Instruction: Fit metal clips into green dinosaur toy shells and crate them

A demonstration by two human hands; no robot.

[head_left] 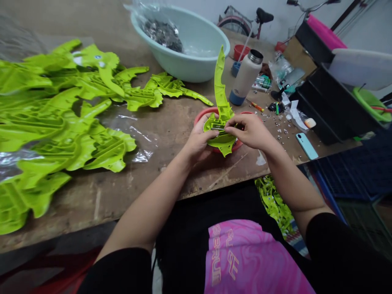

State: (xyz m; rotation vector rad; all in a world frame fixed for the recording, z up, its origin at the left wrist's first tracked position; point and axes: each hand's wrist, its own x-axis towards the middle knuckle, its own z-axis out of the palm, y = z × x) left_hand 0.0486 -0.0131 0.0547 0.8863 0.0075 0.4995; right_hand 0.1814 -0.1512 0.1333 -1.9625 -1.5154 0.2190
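Note:
Over a red bowl (199, 116) I hold a lime-green plastic shell half (219, 87), its long curved arm pointing away from me. My left hand (199, 136) grips the shell's left side, thumb over the inner face. The fingers of my right hand (246, 128) are pinched together at the shell's middle, beside a small metallic piece (218, 127) lying in it. Whether those fingertips hold that piece or something else is too small to tell. The bowl is mostly hidden behind the shell and my hands.
Many lime-green plastic shells (45, 122) are heaped at left on clear plastic. A pale blue basin (196, 61) with small metallic parts stands behind. To the right are a bottle (246, 75), a screwdriver (255, 106), scattered metal balls, a phone (306, 146) and black bins (327, 102).

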